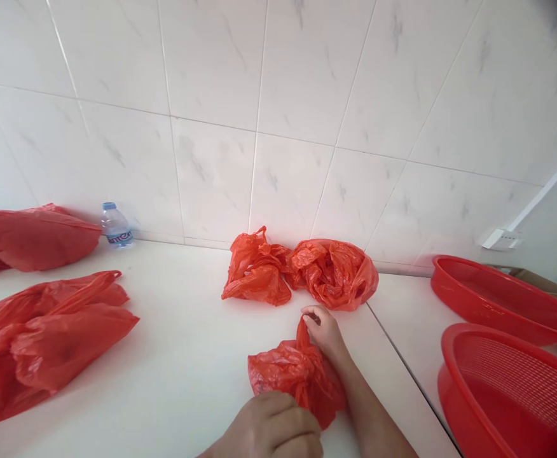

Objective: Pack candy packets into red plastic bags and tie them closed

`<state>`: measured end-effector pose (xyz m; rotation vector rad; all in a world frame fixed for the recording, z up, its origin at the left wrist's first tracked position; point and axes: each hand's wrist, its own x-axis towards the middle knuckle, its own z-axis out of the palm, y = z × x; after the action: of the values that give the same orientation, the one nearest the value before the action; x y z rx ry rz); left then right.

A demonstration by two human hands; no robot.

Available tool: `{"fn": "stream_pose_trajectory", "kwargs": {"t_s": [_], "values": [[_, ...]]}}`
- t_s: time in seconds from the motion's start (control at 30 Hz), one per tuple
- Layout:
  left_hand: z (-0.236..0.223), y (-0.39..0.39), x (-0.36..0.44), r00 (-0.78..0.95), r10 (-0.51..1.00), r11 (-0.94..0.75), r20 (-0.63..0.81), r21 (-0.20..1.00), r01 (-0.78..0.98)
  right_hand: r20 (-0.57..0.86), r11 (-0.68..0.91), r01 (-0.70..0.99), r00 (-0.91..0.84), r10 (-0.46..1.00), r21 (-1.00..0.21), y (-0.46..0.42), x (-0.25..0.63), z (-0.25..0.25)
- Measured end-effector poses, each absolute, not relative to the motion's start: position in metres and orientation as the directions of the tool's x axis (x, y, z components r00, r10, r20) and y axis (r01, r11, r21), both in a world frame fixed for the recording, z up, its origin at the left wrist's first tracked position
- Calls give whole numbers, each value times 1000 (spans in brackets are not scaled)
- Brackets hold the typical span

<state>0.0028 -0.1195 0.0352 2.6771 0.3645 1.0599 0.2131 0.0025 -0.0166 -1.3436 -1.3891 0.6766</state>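
Note:
A crumpled red plastic bag (283, 366) lies on the white table in front of me. My right hand (323, 331) pinches a gathered end of this bag and pulls it upward between thumb and fingers. Closer to me, my left hand (278, 429) is closed in a fist in front of the bag's near side. Its fingertips are hidden, so I cannot make out what they grip. Just beyond my right hand, two more bunched red plastic bags, one on the left (257, 270) and a rounder one on the right (338, 273), rest near the wall.
On the left, a filled-looking red bag (49, 343) lies in front of another red bag (35, 238). A clear water bottle (116, 226) stands by the tiled wall. Two red plastic baskets (460, 375) (454, 289) sit at right, past a table seam. Part of an arm shows at the right edge.

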Motion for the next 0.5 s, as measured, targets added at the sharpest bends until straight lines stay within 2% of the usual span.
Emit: {"fn": "stream_pose_trajectory", "kwargs": {"t_s": [0.1,0.2,0.33,0.4,0.5], "values": [[32,-109,8,702,379,-925,602,270,267,260,189,346,172,950,-919,2,219,-19],[23,-96,15,699,551,-833,456,250,494,230,165,347,155,961,-923,3,226,-21],[4,-83,14,741,590,-806,321,186,562,143,72,414,142,980,-908,11,237,-30],[3,-82,4,732,594,-803,334,186,566,87,20,408,147,985,-913,15,242,-36],[22,-86,-25,637,652,-755,411,272,597,12,-56,442,149,989,-895,20,249,-43]]}}
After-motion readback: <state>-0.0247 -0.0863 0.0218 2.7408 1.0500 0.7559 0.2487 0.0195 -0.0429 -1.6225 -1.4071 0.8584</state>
